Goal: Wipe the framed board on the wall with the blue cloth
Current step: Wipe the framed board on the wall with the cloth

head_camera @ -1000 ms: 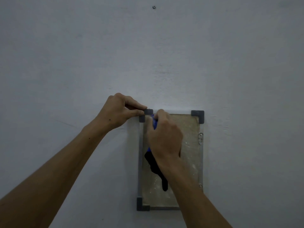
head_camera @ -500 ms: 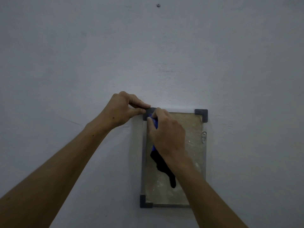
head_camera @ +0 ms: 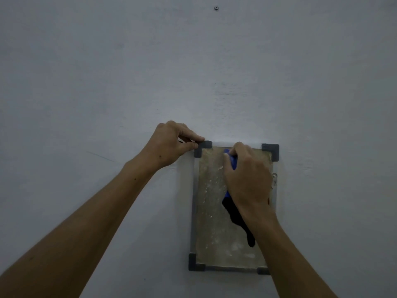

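Standing before a pale grey wall (head_camera: 214,72), a person works on a small framed board (head_camera: 211,211) hung low and in upright format, with dark grey corner caps.

The left hand (head_camera: 171,143) pinches the board's top left corner cap (head_camera: 203,148) between thumb and fingertips, its grip closed on that corner to steady the frame.

The right hand (head_camera: 247,175) presses against the upper middle of the board, fingers curled around the blue cloth (head_camera: 233,162). A bright blue fold shows just under the fingers, near the top edge. The rest of the cloth hangs below the wrist as a dark tail that lies over the board's lower right part.

The surface looks dusty, with pale specks and smears scattered down the left and centre. Most of it appears not yet cleaned.

What could go wrong, as I judge it: a hard sideways stroke may swing or lift the frame off its hanger, since only one corner is held. A small metal fitting (head_camera: 274,179) sits on the right edge, and the loose tail could snag there. Dust may also smear rather than lift if the bunched cloth meets the board with only a narrow fold.

A small screw (head_camera: 216,8) sits high on the wall, well apart.
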Motion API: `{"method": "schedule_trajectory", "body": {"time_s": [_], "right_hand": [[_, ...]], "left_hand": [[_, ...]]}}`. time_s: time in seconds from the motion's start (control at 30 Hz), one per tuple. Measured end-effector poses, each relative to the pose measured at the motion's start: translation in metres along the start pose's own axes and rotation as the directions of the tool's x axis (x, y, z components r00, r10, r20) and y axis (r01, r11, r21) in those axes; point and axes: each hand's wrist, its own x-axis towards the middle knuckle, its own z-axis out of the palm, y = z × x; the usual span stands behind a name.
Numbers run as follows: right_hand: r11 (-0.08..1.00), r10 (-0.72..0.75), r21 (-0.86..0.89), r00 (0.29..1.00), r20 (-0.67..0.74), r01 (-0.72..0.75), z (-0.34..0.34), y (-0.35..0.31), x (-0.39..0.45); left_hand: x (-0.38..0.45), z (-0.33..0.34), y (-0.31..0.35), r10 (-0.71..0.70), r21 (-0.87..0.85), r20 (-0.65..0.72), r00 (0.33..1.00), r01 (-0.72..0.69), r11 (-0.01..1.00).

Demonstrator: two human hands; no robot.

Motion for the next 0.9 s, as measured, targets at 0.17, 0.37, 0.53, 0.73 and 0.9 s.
{"method": "schedule_trajectory", "body": {"time_s": [0.17,0.37,0.53,0.73,0.9], "right_hand": [[0.993,-0.115,0.01,0.975,0.192,0.115,0.004,-0.004,-0.005],[0.994,0.11,0.008,0.993,-0.046,-0.109,0.008,-0.01,-0.008],[0.998,-0.04,0.06,0.992,0.121,0.033,0.023,-0.032,-0.011],[0.997,-0.053,0.061,0.999,0.013,0.052,0.017,-0.02,0.0],[0.963,-0.262,-0.02,0.947,0.184,0.27,0.012,-0.013,-0.02]], "left_hand": [[0.001,-0.001,0.0,-0.006,0.006,0.007,1.0,0.006,1.0],[0.002,0.0,0.0,-0.013,0.001,0.004,1.0,0.013,1.0],[0.003,-0.002,0.0,-0.017,0.011,0.02,1.0,0.017,1.0],[0.003,-0.001,-0.002,-0.01,0.013,0.023,1.0,0.009,1.0],[0.003,-0.001,-0.005,-0.002,0.018,0.022,1.0,0.002,1.0]]}}
